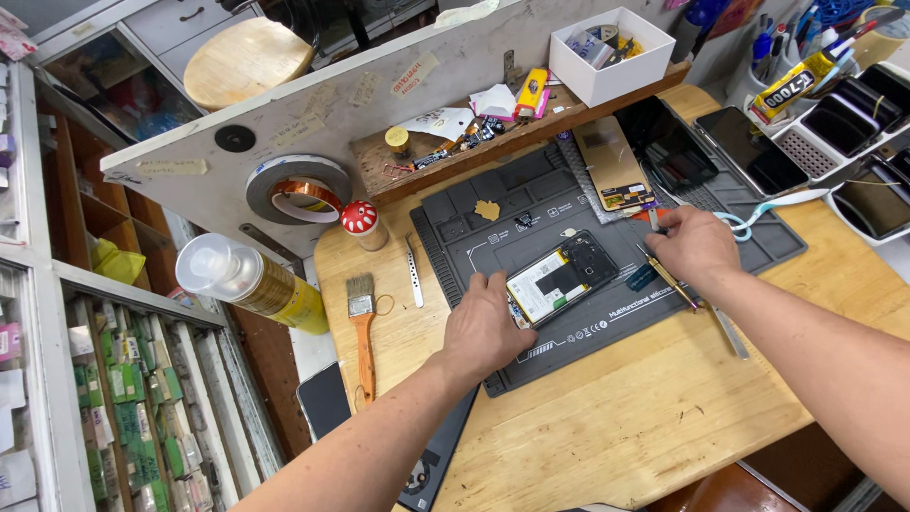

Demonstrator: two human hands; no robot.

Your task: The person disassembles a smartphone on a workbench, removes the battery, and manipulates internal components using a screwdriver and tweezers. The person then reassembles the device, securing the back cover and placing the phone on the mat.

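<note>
Working on an opened phone [561, 282], lying back side up on the grey mat [493, 237] in the middle of the wooden worktop [626, 417], with its battery showing

Holding the phone down with the left hand [483, 327], fingers curled over its near left corner, thumb side pressing on the mat; closed on the phone edge, not spread

Pinching a thin tool with a yellow handle [668, 278] in the right hand [697, 245], fingers pressed together around it, tip pointing toward the right end of the phone; cannot tell if the tip is touching

Probably good here: keeping the left hand firm and flat so the phone is not sliding, moving the tool slowly and at low angle, staying away from the battery, because a slip could be piercing it

Lying near the left hand but apart: a brush [361, 327] and tweezers [414, 272]. Standing further left: a yellow bottle [256, 284] on its side and a tape roll [299, 190]. Resting behind the right hand: other phones [664, 142] and a white box [611, 52]
</note>
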